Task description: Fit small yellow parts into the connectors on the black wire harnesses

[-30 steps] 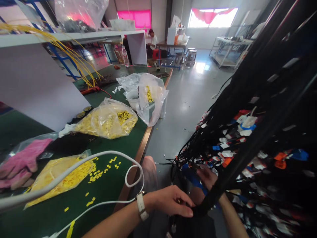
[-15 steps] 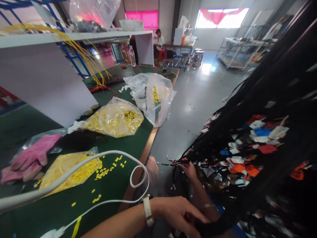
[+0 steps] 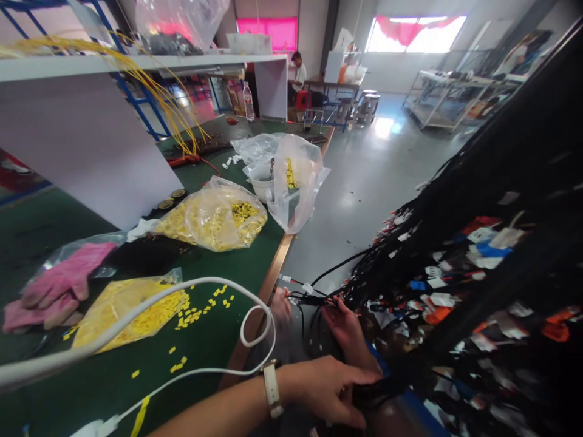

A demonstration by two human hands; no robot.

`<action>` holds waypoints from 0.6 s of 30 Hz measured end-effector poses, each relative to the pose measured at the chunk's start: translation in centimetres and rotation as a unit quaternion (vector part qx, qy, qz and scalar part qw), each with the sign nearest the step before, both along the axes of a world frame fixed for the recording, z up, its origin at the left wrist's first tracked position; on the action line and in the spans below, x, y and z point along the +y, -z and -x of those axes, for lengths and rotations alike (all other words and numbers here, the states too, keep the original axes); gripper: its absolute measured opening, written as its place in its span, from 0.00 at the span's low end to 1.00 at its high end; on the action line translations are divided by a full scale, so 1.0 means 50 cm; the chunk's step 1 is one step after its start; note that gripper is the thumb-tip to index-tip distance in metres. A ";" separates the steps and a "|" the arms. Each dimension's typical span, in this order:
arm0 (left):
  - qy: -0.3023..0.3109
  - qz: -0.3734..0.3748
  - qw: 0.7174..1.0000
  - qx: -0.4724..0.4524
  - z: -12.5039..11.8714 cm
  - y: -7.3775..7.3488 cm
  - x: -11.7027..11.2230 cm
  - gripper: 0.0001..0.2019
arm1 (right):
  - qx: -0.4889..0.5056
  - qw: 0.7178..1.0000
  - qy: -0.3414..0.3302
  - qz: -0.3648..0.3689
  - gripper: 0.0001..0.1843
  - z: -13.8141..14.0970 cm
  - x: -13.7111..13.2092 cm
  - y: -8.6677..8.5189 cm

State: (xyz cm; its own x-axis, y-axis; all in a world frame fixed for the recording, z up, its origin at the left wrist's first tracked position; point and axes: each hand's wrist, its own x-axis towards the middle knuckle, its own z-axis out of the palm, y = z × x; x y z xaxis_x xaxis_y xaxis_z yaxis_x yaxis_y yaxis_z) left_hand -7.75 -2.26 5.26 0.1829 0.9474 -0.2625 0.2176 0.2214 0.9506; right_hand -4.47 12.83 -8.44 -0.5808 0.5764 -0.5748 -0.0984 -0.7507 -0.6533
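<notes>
My left hand [image 3: 332,388], with a white watch on the wrist, is closed around a thick bundle of black cables [image 3: 455,243] low in the view. That bundle rises to the upper right and carries several white, blue, red and orange tags. My right hand [image 3: 347,328] reaches into the loose cable ends [image 3: 310,297] near the table's edge, its fingers curled among the black wires.
A green worktable [image 3: 214,358] lies to my left. On it are bags of yellow parts [image 3: 214,218], scattered yellow pieces, pink gloves [image 3: 59,285], a white cord [image 3: 182,291] and a white tub in a clear bag [image 3: 291,176]. A person sits at a far table [image 3: 298,70].
My right hand has moved up and left from under the bundle to the loose cable ends. Some wire ends now stick out toward the table edge. My left hand keeps its hold.
</notes>
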 end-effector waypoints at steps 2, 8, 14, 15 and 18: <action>-0.025 -0.008 0.999 0.027 -0.001 0.003 -0.002 0.26 | 0.027 0.999 0.012 0.026 0.07 -0.012 -0.005 -0.015; -0.222 0.029 0.973 0.062 0.010 0.037 0.008 0.11 | 0.081 0.992 0.051 0.086 0.03 -0.061 -0.016 -0.049; -0.338 0.192 0.901 -0.192 0.032 0.055 0.018 0.14 | 0.123 0.980 0.131 0.081 0.04 -0.113 -0.006 -0.092; -0.349 0.206 0.883 -0.237 0.034 0.055 0.018 0.16 | 0.128 0.978 0.142 0.079 0.03 -0.120 -0.005 -0.099; -0.422 0.212 0.811 -0.344 0.037 0.053 0.019 0.15 | 0.141 0.973 0.164 0.081 0.04 -0.137 -0.005 -0.114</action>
State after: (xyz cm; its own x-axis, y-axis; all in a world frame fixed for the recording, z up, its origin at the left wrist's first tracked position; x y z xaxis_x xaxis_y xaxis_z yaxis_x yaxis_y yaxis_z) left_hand -9.61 -1.32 2.58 -0.2428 0.6626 -0.7085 -0.7323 0.3538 0.5819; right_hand 2.38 12.57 -2.74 -0.5287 0.6716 -0.5190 -0.5074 -0.7403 -0.4410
